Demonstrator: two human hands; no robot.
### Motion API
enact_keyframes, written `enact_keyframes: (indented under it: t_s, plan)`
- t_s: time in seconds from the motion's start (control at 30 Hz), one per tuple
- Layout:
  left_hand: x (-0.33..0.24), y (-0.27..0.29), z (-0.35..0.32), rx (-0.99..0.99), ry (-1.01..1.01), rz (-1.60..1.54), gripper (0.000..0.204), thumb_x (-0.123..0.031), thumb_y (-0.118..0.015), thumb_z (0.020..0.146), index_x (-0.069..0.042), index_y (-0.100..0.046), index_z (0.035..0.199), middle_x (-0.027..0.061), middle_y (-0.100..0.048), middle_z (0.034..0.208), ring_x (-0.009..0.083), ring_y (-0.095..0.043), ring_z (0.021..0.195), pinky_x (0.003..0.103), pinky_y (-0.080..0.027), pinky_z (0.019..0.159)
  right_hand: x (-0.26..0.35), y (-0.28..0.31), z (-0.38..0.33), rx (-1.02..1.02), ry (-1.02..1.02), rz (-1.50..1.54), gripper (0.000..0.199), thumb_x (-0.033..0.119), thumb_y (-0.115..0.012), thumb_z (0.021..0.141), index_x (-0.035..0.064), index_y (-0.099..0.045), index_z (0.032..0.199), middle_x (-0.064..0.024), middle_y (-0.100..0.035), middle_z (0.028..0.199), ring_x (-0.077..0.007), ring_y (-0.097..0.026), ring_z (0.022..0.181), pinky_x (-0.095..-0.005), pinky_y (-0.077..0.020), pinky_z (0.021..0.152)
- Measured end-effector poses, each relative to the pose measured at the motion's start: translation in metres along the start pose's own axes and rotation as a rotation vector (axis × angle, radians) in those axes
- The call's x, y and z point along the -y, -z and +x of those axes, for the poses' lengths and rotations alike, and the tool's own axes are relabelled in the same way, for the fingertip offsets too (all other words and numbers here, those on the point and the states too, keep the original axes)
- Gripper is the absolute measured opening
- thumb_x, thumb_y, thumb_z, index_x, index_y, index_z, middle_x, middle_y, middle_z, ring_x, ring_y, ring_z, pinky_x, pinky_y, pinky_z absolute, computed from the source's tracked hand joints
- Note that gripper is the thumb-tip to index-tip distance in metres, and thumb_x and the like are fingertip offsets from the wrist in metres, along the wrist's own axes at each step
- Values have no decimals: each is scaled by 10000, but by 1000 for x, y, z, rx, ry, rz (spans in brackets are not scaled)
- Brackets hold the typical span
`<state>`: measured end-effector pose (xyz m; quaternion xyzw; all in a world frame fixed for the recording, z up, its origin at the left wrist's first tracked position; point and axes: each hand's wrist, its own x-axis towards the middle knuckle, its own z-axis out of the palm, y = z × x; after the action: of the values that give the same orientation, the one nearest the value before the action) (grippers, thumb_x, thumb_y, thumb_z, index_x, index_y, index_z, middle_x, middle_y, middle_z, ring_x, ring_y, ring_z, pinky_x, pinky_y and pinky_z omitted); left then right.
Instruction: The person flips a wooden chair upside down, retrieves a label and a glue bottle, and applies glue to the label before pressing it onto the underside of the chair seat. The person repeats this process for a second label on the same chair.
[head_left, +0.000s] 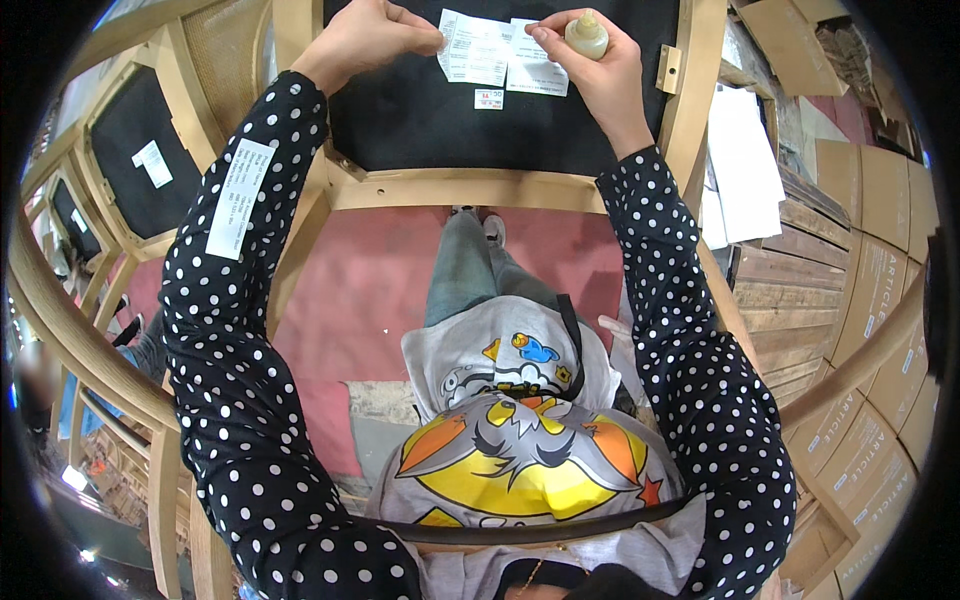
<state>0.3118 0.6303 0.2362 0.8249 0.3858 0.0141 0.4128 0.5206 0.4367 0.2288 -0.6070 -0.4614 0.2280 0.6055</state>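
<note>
Left hand (365,38) pinched shut on left edge of white paper label (475,47). Right hand (590,60) closed around small cream glue bottle (586,35), fingertips pressed on second white label (535,62) just beside. Both labels laid flat on black underside (430,120) of upturned wooden chair frame (460,187) (long axes roughly across the seat, inner edges overlapping). Small square tag (489,98) just below. Open black fabric toward near rail; side rails close beside each wrist. Stacked cardboard boxes (880,290) at right.

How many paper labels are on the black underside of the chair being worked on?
3: a large label under the left hand, another label by the right hand, a small tag below them. The hands may hide more.
</note>
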Motion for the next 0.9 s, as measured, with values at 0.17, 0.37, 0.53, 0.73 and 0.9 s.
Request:
enact_keyframes:
  t_s: [0.17,0.37,0.53,0.73,0.9]
  plan:
    - [-3,-6,-5,0,33,-48,338,-297,-808,834,-9,-762,1006,22,-707,802,34,-496,561,198,-364,492,1,-1,0,14,10,14,104,54,-772,878,9,-678,878,3,-671,815,-57,-602,761,-231,-495,695]
    - [4,-6,0,28,38,-47,307,-281,-805,831,-13,-764,974,24,-711,801,30,-482,536,200,-344,466,0,1,-1,26,40,-35,96,56,-760,881,10,-677,874,-1,-672,814,-61,-603,764,-235,-495,699]
    - [9,-7,1,60,39,-57,309,-279,-799,829,-6,-762,968,38,-715,803,29,-487,535,195,-352,470,1,1,-1,17,33,-9,94,55,-756,883,9,-674,869,3,-661,803,-59,-593,752,-235,-488,688]
    - [9,-8,-1,18,28,-17,321,-296,-787,828,-8,-762,969,47,-724,826,38,-486,531,195,-357,474,1,1,-1,25,32,-24,96,57,-755,886,8,-674,871,8,-653,796,-54,-580,742,-230,-481,679]
    - [7,-11,-3,-2,43,20,367,-336,-789,816,-9,-763,981,54,-728,838,46,-497,547,196,-374,491,0,1,-1,27,17,-12,96,58,-754,887,6,-674,871,10,-650,794,-52,-577,742,-228,-477,675]
